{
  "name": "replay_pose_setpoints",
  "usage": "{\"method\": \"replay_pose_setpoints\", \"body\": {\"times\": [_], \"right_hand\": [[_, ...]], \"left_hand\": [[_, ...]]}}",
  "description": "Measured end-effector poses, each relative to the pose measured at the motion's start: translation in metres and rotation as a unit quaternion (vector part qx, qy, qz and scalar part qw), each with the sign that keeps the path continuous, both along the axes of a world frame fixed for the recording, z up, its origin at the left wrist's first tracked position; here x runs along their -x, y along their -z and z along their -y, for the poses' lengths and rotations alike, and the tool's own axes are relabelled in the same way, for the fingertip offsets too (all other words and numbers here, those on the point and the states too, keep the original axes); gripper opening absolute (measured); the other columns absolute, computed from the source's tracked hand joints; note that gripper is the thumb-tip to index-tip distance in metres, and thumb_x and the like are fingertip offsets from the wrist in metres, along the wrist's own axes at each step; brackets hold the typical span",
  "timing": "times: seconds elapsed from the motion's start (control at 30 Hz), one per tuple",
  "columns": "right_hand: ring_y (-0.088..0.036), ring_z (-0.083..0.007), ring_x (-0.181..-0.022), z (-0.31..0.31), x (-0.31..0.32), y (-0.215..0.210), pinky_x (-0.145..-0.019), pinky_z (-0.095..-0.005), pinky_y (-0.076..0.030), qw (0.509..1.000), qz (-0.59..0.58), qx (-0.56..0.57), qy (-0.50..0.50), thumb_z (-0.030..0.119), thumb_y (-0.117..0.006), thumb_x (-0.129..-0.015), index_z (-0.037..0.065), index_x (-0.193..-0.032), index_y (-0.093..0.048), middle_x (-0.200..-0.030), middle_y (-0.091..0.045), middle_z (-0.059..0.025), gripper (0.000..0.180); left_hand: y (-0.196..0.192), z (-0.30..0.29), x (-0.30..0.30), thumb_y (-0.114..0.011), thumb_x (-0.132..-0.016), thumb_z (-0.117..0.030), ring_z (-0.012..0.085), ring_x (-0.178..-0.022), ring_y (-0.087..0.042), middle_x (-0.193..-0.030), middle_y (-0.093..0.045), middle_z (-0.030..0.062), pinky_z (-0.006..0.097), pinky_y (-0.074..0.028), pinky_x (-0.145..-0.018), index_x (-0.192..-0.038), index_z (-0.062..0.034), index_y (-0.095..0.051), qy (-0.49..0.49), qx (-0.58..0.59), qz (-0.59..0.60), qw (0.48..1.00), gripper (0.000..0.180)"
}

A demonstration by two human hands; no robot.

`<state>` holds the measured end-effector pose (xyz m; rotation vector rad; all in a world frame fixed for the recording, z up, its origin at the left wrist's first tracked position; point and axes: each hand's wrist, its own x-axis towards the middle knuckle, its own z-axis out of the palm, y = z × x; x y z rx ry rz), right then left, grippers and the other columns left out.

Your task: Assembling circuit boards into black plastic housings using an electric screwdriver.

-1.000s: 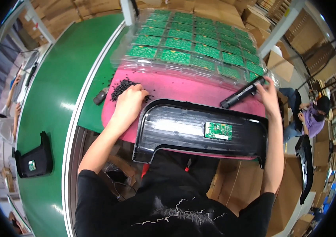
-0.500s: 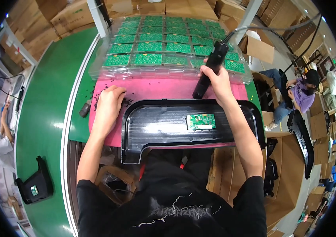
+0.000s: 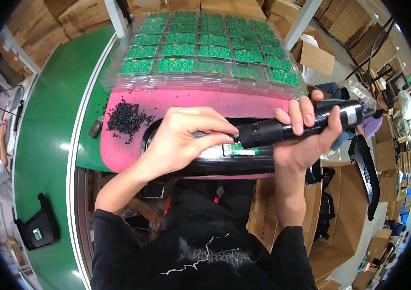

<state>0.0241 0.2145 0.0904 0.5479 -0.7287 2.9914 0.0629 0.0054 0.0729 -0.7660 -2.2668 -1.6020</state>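
Left hand (image 3: 179, 137): thumb and forefinger pressed together, pinching a dark piece (image 3: 237, 138) at the nose of the driver (image 3: 261, 134). Probably a screw; too small to tell from the bit. Right hand (image 3: 304, 133): fingers wrapped round the driver, held nearly level, nose to the left.

Board (image 3: 231, 149): lies in the black shell (image 3: 210, 166), under the nose. Fixed or loose, cannot tell. Loose screws (image 3: 126, 120) heaped on the pink mat (image 3: 167, 99), left of the shell.

Risks, my estimate:
1. Drop. If the pinch slackens before the piece seats, it could fall into the shell; black on black, hard to find. Under the board it might lift a corner.
2. Pinched skin. Fingertips touch the nose; an early start of the driver could catch them.
3. Scratch. A nose lowered off line might scrape the board's parts.
4. Shift. Neither hand grips the shell, and its left end reaches past the mat's near edge; a hard push there could tip it.
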Motion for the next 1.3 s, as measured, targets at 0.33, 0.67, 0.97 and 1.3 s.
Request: {"method": "replay_pose_setpoints", "body": {"times": [0.33,0.67,0.97,1.3], "right_hand": [[-0.042,-0.0066,-0.05,-0.027,-0.033,-0.016,-0.058,-0.0284,-0.043,0.986,-0.154,-0.011,0.066,0.044,-0.057,-0.093,0.011,-0.109,-0.048,-0.065,-0.045,0.0048,0.037],[-0.046,-0.0093,-0.049,-0.035,-0.045,-0.018,-0.059,-0.0319,-0.044,0.975,-0.199,-0.02,0.095,0.049,-0.06,-0.09,0.014,-0.109,-0.045,-0.067,-0.048,0.0035,0.042],[-0.044,-0.0074,-0.049,-0.028,-0.043,-0.016,-0.059,-0.0277,-0.041,0.968,-0.216,-0.083,0.099,0.042,-0.064,-0.089,0.012,-0.106,-0.044,-0.066,-0.046,0.0048,0.04],[-0.046,-0.0077,-0.05,-0.025,-0.023,-0.006,-0.057,-0.0282,-0.043,0.95,-0.25,-0.177,0.065,0.05,-0.063,-0.088,0.013,-0.11,-0.05,-0.065,-0.048,0.0052,0.045]], "left_hand": [[-0.001,-0.013,0.0,-0.071,-0.079,0.001,0.0196,-0.077,-0.069,-0.084,-0.071,0.0108,0.029,-0.054,-0.069,-0.089,0.0012,-0.072,0.046,-0.004,0.082,0.996,0.01],[0.001,-0.02,0.001,-0.07,-0.079,0.003,0.0217,-0.076,-0.069,-0.084,-0.07,0.0113,0.03,-0.054,-0.067,-0.092,0.0013,-0.071,0.085,0.036,0.02,0.996,0.013],[-0.001,-0.022,0.002,-0.07,-0.075,0.007,0.0275,-0.076,-0.067,-0.084,-0.067,0.0126,0.034,-0.054,-0.065,-0.091,0.0025,-0.066,0.079,0.114,-0.076,0.987,0.017],[0.005,-0.021,0.02,-0.069,-0.071,0.006,0.0329,-0.079,-0.063,-0.083,-0.062,0.0137,0.041,-0.05,-0.068,-0.092,0.0027,-0.062,0.121,0.191,-0.079,0.971,0.022]]}}
